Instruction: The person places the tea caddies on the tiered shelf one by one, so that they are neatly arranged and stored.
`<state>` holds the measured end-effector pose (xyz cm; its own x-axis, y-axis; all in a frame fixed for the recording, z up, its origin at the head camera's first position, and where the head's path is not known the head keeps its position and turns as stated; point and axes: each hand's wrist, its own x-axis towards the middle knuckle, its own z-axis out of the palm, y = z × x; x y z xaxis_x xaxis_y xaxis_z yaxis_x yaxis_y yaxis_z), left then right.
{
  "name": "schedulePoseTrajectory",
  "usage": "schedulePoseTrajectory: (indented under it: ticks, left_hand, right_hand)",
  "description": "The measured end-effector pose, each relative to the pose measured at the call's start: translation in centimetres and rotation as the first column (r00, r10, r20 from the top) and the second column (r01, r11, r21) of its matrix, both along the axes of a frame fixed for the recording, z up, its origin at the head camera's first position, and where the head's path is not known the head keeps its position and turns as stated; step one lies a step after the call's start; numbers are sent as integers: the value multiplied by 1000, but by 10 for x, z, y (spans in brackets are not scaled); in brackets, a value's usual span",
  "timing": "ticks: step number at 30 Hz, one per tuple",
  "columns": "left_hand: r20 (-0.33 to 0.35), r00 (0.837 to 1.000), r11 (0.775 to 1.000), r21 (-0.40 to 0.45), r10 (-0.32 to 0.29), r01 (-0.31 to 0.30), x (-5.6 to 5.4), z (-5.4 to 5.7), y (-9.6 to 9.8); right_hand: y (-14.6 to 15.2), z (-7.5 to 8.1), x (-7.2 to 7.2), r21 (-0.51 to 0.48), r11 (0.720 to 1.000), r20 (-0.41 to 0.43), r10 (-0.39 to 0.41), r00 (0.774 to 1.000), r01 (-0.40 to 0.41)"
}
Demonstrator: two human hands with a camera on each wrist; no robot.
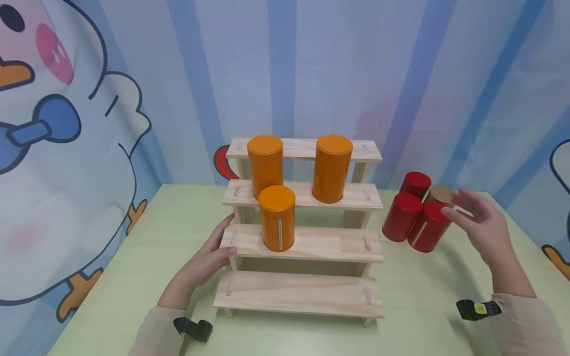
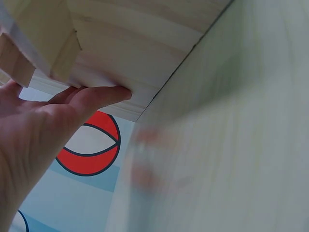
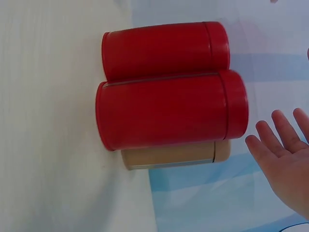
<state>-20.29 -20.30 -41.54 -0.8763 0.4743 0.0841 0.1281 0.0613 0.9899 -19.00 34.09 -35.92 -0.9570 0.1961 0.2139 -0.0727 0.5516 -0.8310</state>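
A stepped wooden rack (image 1: 302, 294) stands in the middle of the table. My left hand (image 1: 202, 264) rests at its left side, thumb at the end of a shelf. In the left wrist view, my straight fingers (image 2: 99, 96) lie along the wooden side panel (image 2: 130, 43). Two orange canisters (image 1: 265, 165) stand on the second shelf from the top, and an orange canister (image 1: 277, 220) stands one shelf lower. My right hand (image 1: 485, 227), fingers apart, is beside the lid of a red canister (image 1: 429, 227); two more red canisters (image 1: 402, 217) and a tan canister (image 1: 441, 194) stand close together there.
The pale table (image 1: 133, 277) meets a striped blue cloth backdrop (image 1: 307, 69) behind the rack. A large cartoon bird (image 1: 58, 212) is printed on the backdrop at the left. Dark straps with small devices (image 1: 478, 309) sit at both wrists.
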Motion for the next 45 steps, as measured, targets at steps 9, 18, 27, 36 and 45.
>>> schedulePoseTrajectory:
  ticks: [9, 18, 27, 36, 45]
  left_hand:
    - [-4, 1000, 1000, 5, -7, 7, 0, 1, 0]
    - [-5, 1000, 1000, -6, 2, -2, 1, 2, 0]
    - [-8, 1000, 1000, -2, -3, 2, 1, 2, 0]
    - [1, 1000, 1000, -8, -1, 1, 1, 2, 1]
    - [1, 1000, 1000, -2, -1, 1, 1, 2, 0]
  right_hand:
    - [11, -18, -9, 12, 1000, 82, -24, 996, 23]
    - [18, -36, -19, -49, 997, 184, -48, 982, 58]
    - [9, -36, -19, -60, 998, 221, 10, 975, 3]
    - [3, -37, -19, -53, 999, 211, 25, 977, -14]
    - [38, -76, -45, -33, 999, 219, -14, 976, 21]
